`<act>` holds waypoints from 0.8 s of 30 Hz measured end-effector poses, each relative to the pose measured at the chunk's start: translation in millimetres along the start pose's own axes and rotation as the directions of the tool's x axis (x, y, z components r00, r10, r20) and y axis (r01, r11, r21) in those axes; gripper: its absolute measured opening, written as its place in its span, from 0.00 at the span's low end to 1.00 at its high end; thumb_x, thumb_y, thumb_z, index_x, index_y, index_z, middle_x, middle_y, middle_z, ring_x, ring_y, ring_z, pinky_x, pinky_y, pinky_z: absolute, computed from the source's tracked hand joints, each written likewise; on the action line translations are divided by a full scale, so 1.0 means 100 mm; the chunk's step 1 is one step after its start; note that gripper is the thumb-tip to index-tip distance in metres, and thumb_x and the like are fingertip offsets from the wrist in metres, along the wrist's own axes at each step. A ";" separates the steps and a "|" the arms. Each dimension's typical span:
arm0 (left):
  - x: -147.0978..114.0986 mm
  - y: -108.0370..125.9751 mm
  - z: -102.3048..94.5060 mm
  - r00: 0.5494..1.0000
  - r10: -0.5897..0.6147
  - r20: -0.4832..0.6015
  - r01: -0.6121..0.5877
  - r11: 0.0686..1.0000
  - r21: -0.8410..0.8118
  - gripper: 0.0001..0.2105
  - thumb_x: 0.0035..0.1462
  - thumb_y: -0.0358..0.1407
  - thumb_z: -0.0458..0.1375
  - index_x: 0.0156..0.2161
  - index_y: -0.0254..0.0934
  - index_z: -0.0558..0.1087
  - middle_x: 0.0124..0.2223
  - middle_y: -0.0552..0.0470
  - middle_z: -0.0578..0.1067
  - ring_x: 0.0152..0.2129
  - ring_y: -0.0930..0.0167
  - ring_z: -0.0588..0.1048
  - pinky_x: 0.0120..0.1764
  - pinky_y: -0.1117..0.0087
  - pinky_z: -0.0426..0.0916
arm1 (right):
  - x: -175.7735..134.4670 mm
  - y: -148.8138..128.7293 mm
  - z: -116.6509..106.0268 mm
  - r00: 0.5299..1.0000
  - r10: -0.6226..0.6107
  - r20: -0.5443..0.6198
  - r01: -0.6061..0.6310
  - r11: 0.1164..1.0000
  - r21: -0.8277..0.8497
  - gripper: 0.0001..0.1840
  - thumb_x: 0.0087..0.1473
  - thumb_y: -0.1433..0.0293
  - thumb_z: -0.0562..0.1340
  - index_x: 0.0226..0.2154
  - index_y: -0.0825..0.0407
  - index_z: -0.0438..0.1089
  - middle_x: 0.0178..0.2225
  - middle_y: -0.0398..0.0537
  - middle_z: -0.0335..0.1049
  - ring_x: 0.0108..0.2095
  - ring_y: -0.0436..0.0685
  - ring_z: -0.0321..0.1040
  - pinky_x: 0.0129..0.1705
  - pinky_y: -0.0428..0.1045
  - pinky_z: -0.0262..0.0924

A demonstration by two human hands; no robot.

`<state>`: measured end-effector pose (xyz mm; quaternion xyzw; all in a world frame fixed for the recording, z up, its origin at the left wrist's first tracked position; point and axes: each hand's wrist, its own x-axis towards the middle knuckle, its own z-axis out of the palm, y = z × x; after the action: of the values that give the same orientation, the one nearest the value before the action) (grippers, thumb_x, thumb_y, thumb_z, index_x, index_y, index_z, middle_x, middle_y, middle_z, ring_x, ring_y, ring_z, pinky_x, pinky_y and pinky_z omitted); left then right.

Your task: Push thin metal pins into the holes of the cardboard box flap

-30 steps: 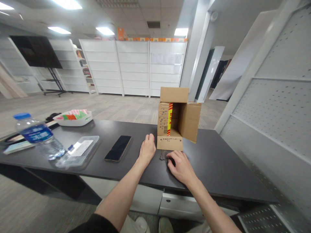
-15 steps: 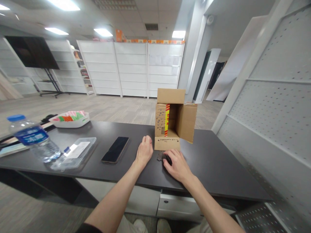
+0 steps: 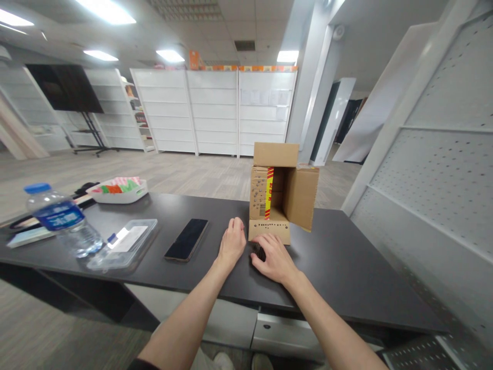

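Note:
A cardboard box (image 3: 284, 195) stands on its side on the dark desk, its opening facing me and its flaps spread. Its left flap is dotted with grey round heads, and its lower flap (image 3: 265, 226) has a row of small dark holes. In front of that flap, my right hand (image 3: 272, 259) curls over a bunch of thin dark metal screws (image 3: 260, 251), thumb and fingers around them; most are hidden under the palm. My left hand (image 3: 233, 241) rests closed on the desk, left of the box. What it holds, if anything, is hidden.
On the desk (image 3: 346, 267) to the left are a black phone (image 3: 187, 240), a clear plastic case (image 3: 129, 245), a water bottle (image 3: 63, 220) and a white basket (image 3: 117, 191) with colourful packets. A perforated panel (image 3: 435, 190) rises along the right side.
My right hand has slid left over the screws, which showed beside its fingertips before and are now mostly covered. My left hand stays closed. The view has shifted slightly.

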<state>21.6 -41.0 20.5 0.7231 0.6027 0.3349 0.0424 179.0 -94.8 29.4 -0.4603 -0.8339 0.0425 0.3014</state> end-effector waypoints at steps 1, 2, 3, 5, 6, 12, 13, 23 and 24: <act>0.00 0.00 0.00 1.000 -0.001 0.001 0.001 1.000 0.001 0.06 0.65 0.29 0.45 0.39 0.39 0.63 0.41 0.48 0.71 0.37 0.69 0.75 0.39 0.69 0.68 | -0.01 0.00 0.01 1.000 0.003 -0.001 -0.003 1.000 0.004 0.14 0.52 0.72 0.61 0.44 0.50 0.68 0.43 0.50 0.71 0.48 0.61 0.65 0.52 0.55 0.56; 0.00 0.00 0.00 1.000 -0.002 0.002 0.002 1.000 0.001 0.06 0.65 0.29 0.45 0.39 0.39 0.63 0.41 0.48 0.70 0.37 0.69 0.75 0.39 0.69 0.68 | -0.03 0.00 0.01 1.000 0.006 -0.003 -0.006 1.000 0.007 0.15 0.52 0.72 0.61 0.45 0.50 0.68 0.43 0.50 0.71 0.48 0.61 0.65 0.52 0.55 0.56; 0.00 0.01 -0.01 1.000 -0.003 0.001 0.003 1.000 0.001 0.06 0.65 0.29 0.45 0.39 0.39 0.63 0.41 0.48 0.71 0.37 0.69 0.75 0.39 0.69 0.68 | -0.04 0.00 0.00 1.000 0.006 -0.002 -0.006 1.000 0.009 0.16 0.51 0.73 0.60 0.45 0.50 0.68 0.44 0.50 0.71 0.48 0.61 0.64 0.52 0.56 0.55; 0.00 0.01 -0.02 1.000 -0.009 0.000 0.009 1.000 -0.003 0.06 0.65 0.29 0.45 0.39 0.39 0.63 0.41 0.48 0.71 0.38 0.68 0.75 0.39 0.69 0.68 | -0.05 0.00 -0.01 1.000 0.002 0.009 -0.002 1.000 0.011 0.19 0.50 0.74 0.60 0.46 0.50 0.68 0.44 0.51 0.71 0.48 0.61 0.64 0.52 0.56 0.55; 0.00 0.02 -0.02 1.000 -0.012 0.000 0.012 1.000 -0.007 0.06 0.65 0.29 0.45 0.39 0.39 0.63 0.41 0.48 0.71 0.38 0.68 0.75 0.40 0.69 0.68 | -0.05 -0.01 -0.02 1.000 -0.001 0.018 0.001 1.000 0.010 0.20 0.49 0.75 0.60 0.46 0.50 0.68 0.45 0.51 0.71 0.48 0.62 0.64 0.52 0.56 0.55; 0.00 0.04 -0.03 1.000 -0.018 0.011 0.018 0.999 -0.028 0.07 0.64 0.28 0.44 0.39 0.39 0.63 0.42 0.47 0.71 0.39 0.68 0.75 0.41 0.68 0.69 | -0.04 0.01 -0.01 0.999 0.013 0.052 -0.015 1.000 0.023 0.20 0.48 0.76 0.59 0.46 0.50 0.68 0.45 0.51 0.71 0.48 0.61 0.63 0.52 0.55 0.55; 0.00 0.04 -0.03 1.000 -0.019 0.012 0.019 0.999 -0.030 0.07 0.64 0.28 0.44 0.39 0.39 0.63 0.42 0.47 0.71 0.39 0.68 0.75 0.42 0.68 0.69 | -0.04 0.01 0.00 0.999 0.015 0.052 -0.016 1.000 0.025 0.20 0.48 0.76 0.59 0.46 0.50 0.68 0.45 0.51 0.71 0.48 0.61 0.64 0.52 0.55 0.55; 0.01 0.02 0.00 1.000 -0.008 0.003 0.008 1.000 -0.028 0.07 0.64 0.28 0.44 0.39 0.40 0.62 0.41 0.48 0.69 0.39 0.67 0.75 0.41 0.68 0.68 | -0.05 0.03 0.02 0.998 0.022 0.052 -0.022 1.000 0.006 0.15 0.50 0.76 0.59 0.42 0.51 0.69 0.42 0.49 0.72 0.46 0.59 0.65 0.50 0.54 0.55; 0.01 0.01 0.01 1.000 -0.006 -0.002 0.006 1.000 -0.030 0.07 0.64 0.28 0.44 0.38 0.40 0.62 0.41 0.48 0.69 0.39 0.67 0.74 0.41 0.68 0.68 | -0.05 0.02 0.02 0.998 0.023 0.051 -0.023 1.000 0.000 0.15 0.50 0.76 0.59 0.42 0.50 0.69 0.42 0.49 0.72 0.46 0.59 0.65 0.50 0.54 0.55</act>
<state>22.9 -40.3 20.7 0.7203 0.5997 0.3445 0.0537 181.2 -96.8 24.6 -0.4686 -0.8359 0.0577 0.2798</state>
